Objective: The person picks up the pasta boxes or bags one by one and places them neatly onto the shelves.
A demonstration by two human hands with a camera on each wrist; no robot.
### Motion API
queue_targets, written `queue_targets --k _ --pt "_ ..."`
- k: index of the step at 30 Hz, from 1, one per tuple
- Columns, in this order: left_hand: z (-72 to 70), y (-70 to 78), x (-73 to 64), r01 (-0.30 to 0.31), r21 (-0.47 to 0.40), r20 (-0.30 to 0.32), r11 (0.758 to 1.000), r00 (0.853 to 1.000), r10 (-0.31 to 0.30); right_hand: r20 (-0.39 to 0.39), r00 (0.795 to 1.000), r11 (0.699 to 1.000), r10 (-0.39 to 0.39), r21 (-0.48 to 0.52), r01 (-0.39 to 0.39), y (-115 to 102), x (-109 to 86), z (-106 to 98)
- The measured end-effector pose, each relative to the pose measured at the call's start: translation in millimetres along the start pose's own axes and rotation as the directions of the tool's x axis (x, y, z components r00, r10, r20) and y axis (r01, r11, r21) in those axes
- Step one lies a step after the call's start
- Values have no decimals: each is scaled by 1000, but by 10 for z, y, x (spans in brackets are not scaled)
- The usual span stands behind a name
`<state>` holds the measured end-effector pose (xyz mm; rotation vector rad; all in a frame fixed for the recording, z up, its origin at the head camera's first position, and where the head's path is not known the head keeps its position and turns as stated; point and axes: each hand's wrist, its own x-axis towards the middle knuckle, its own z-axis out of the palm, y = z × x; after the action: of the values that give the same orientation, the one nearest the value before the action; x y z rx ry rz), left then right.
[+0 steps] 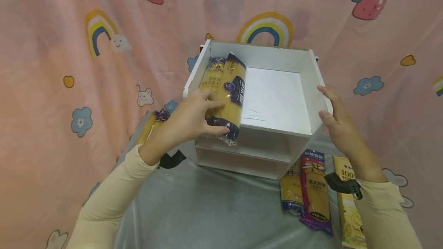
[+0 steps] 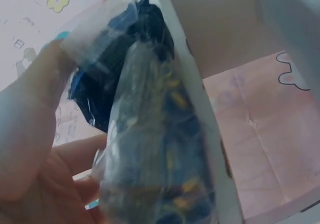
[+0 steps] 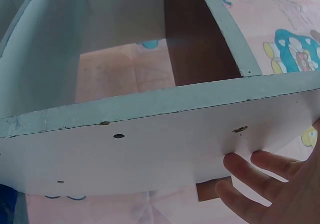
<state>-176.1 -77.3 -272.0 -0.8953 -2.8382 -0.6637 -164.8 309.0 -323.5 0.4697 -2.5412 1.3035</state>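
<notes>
A white shelf unit (image 1: 273,99) with an open top compartment stands on a grey cloth. In that compartment, against its left wall, a yellow spaghetti pack with purple print (image 1: 212,78) lies partly hidden beneath a spaghetti pack with a dark label (image 1: 232,97). My left hand (image 1: 192,116) grips the dark-labelled pack near its front end, which juts past the compartment's front edge. In the left wrist view, the pack's crinkled clear and dark-blue wrapper (image 2: 155,134) is beside my palm. My right hand (image 1: 342,130) touches the unit's right side panel (image 3: 165,144) with extended fingertips.
Right of the unit on the grey cloth (image 1: 207,210) lie a blue-ended pasta pack (image 1: 292,189), a purple-and-red one (image 1: 316,191) and a yellow one (image 1: 353,214). More packs (image 1: 149,126) lie at left. A pink patterned curtain (image 1: 138,30) hangs behind.
</notes>
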Motion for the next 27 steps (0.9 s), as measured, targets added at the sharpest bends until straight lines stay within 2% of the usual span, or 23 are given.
queue_targets --k 4,9,15,18,20,23,27 --pt "68 37 3 24 33 -14 999 1000 -23 -1 1000 1000 4 21 -4 -7 -6 15" --pt "138 63 20 15 74 -57 997 998 -11 -4 1000 999 -6 47 6 -23 -3 26" --pt "154 46 -9 -1 14 -85 1000 996 2 -4 1000 999 -3 38 3 -34 -6 30" --pt "142 23 -49 -32 -30 -119 999 992 29 0 1000 1000 3 24 -3 -37 -18 27" --pt "115 12 -93 -66 -63 -157 996 986 55 1 1000 1000 2 16 -2 -35 -21 25" --pt "60 -5 -173 -126 -99 -228 987 968 101 1 1000 1000 0 12 0 -28 -21 23" --pt "-25 -23 -287 -164 -126 -312 978 943 118 0 1000 1000 -4 13 4 -12 -18 17"
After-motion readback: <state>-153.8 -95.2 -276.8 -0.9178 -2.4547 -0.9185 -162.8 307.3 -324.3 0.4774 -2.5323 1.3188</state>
